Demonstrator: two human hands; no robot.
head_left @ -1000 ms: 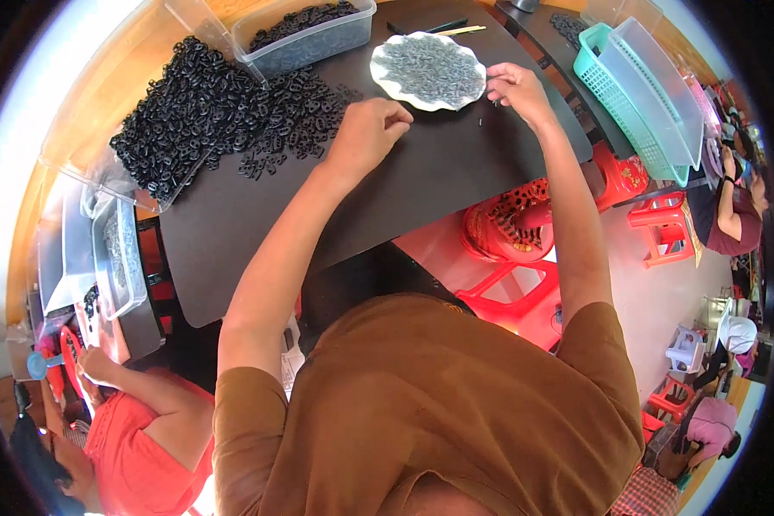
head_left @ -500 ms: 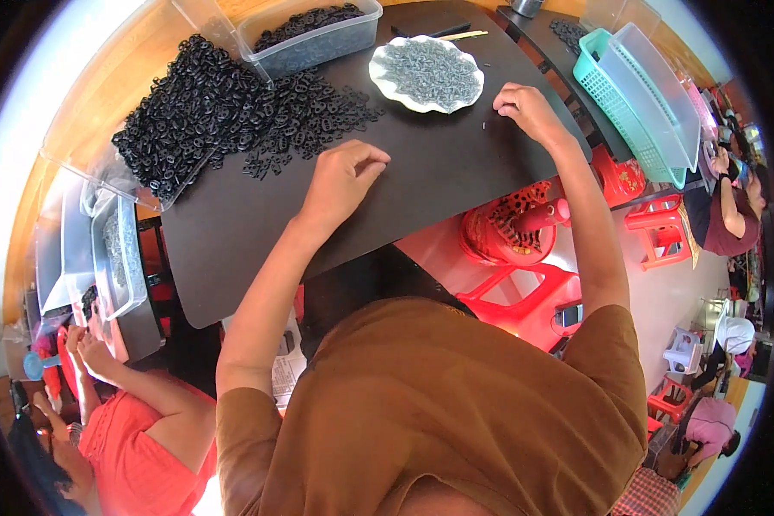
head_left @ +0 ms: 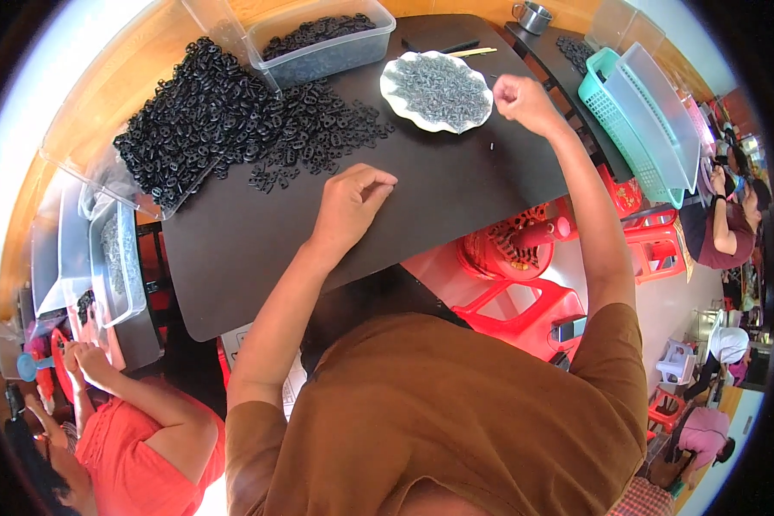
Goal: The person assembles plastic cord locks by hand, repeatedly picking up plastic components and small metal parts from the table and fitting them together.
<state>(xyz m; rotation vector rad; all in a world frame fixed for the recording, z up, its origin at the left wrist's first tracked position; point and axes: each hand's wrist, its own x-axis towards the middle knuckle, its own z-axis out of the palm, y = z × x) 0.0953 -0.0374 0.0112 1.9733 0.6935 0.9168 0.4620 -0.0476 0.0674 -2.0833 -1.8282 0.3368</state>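
My left hand [head_left: 351, 202] is held over the dark table [head_left: 387, 215], thumb and fingers pinched together; anything between them is too small to make out. Beyond it spreads a large heap of small black plastic pieces with holes [head_left: 206, 120]. My right hand [head_left: 526, 103] is closed beside the right rim of a white scalloped plate [head_left: 390, 86], its fingertips curled in. Whatever those fingers may hold is hidden. Small greyish clear pieces [head_left: 439, 90] fill the plate. One tiny pale piece [head_left: 492, 146] lies on the table below my right hand.
A clear tub [head_left: 327, 53] of black pieces stands behind the heap. Thin sticks [head_left: 473, 52] lie behind the plate. At right are a green basket [head_left: 623, 129] and a metal mug [head_left: 531, 17]; red stools [head_left: 529, 314] stand below. A person in red [head_left: 150, 439] works at left.
My right hand has moved farther away from me, up alongside the plate's right rim. My left hand keeps its pinch in nearly the same place. The whole view has shifted slightly.
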